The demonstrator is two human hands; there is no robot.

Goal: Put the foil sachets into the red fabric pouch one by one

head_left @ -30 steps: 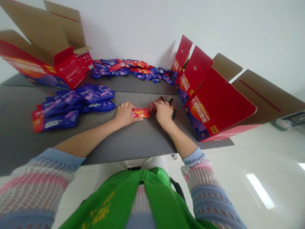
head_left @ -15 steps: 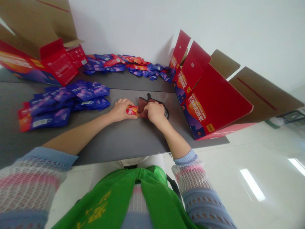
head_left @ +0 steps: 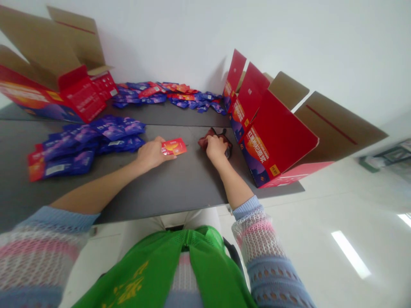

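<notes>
Over grey tabletop (head_left: pixel 173 188), left grip (head_left: pixel 150 154) holding one red packet (head_left: pixel 175 146), right grip (head_left: pixel 216 147) closed on one maroon item (head_left: pixel 202 142)

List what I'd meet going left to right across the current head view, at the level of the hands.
Front pile of packets → left hand → red packet in its fingers → right hand → nearest red box with its flaps up.

Packet (head_left: pixel 175 146) glossy; tabletop (head_left: pixel 180 182) smooth, matt; boxes (head_left: pixel 285 132) cardboard; sleeves (head_left: pixel 257 241) openwork knit.
</notes>
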